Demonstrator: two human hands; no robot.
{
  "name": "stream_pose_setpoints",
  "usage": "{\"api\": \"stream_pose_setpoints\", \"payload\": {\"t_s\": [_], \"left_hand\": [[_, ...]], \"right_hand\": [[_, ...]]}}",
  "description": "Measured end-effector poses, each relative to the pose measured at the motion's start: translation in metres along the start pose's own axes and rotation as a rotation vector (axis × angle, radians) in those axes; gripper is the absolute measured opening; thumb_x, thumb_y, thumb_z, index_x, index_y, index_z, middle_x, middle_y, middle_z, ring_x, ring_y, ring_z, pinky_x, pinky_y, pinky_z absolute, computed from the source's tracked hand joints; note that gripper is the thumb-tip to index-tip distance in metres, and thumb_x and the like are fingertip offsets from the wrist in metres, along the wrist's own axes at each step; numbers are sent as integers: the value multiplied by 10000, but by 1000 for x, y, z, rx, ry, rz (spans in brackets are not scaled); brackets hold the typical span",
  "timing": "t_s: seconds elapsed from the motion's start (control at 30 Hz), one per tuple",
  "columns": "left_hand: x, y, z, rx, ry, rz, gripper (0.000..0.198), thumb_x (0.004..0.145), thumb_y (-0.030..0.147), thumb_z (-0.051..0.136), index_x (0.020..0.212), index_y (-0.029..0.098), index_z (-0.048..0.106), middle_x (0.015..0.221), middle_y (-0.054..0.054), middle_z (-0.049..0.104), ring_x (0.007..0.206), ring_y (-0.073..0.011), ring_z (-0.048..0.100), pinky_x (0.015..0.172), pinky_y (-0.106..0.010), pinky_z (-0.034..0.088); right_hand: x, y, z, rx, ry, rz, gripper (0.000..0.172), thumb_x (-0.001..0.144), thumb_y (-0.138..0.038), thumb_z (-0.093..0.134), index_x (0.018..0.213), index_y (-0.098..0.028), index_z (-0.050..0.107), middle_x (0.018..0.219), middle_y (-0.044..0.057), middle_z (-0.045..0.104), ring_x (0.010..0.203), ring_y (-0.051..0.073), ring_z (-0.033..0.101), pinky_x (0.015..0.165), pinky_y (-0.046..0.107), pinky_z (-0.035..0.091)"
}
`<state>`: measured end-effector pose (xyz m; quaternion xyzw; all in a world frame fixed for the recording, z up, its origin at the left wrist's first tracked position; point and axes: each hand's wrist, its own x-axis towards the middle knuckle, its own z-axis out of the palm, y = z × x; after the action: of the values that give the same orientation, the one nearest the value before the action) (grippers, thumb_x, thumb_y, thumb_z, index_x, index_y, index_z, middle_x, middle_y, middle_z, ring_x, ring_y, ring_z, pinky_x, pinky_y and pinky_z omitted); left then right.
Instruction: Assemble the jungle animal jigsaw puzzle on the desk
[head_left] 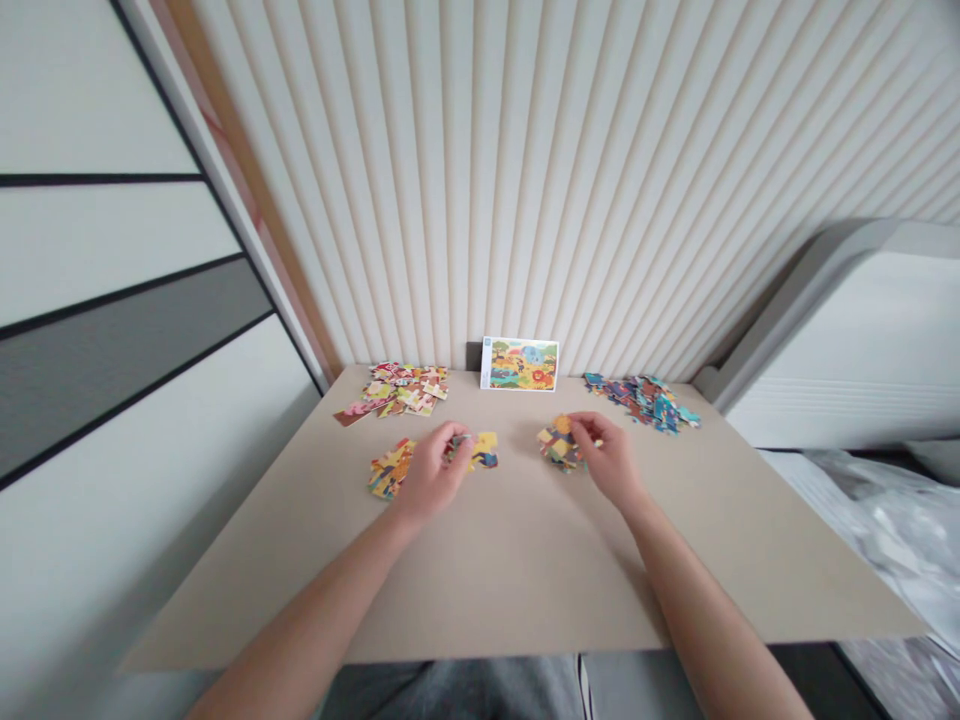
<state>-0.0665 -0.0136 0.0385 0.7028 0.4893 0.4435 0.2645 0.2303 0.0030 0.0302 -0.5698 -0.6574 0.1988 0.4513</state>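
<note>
My left hand (435,468) is closed, with a small puzzle piece (454,447) pinched at the fingertips. Just past those fingers are yellow and blue puzzle pieces (487,450). Partly behind the left wrist lies a cluster of mostly yellow pieces (388,472). My right hand (609,458) pinches a yellow-orange puzzle piece (562,426) between thumb and fingers. Under and beside it sits a small heap of mixed yellow, red and blue pieces (559,452), some of it hidden by the hand.
A picture card (520,365) with colourful animals leans upright against the ribbed wall (510,180). At the back left is a pile of pink, green and red pieces (405,392); at the back right, a blue and brown pile (652,402). All stand on a beige table (487,580).
</note>
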Motion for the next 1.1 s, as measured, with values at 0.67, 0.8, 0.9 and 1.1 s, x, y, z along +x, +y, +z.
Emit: {"api": "stream_pose_setpoints", "payload": {"t_s": [0.67,0.8,0.9,1.1], "left_hand": [[-24,-71,-42,808,-224,149,626,936,579,555,1483,286,470,1496,-129,470,1373,-346,443,1114,-516,377],[-25,-71,-48,798,-231,202,468,1000,442,494,1451,314,502,1422,-90,540,1308,-294,502,1102,-472,394],[-24,-77,-62,786,-266,239,438,1020,404,469,1452,335,497,1399,-61,564,1276,-261,525,1087,-436,419],[-26,-82,-90,905,-362,306,542,1020,470,457,1541,339,385,1526,-94,466,1415,-310,414,1167,-565,303]], "right_hand": [[10,50,3,-451,-188,2,595,967,-599,490,1469,-280,514,1475,145,522,1411,330,438,1137,502,358],[6,42,9,-434,-215,-64,572,973,-589,490,1462,-293,523,1499,133,502,1404,320,449,1132,502,363],[-1,30,18,-402,-265,-103,576,968,-601,502,1462,-307,527,1506,132,500,1415,319,437,1133,510,358],[-8,19,30,-237,-305,-89,652,972,-645,465,1532,-313,437,1582,122,418,1487,313,340,1184,537,295]]}}
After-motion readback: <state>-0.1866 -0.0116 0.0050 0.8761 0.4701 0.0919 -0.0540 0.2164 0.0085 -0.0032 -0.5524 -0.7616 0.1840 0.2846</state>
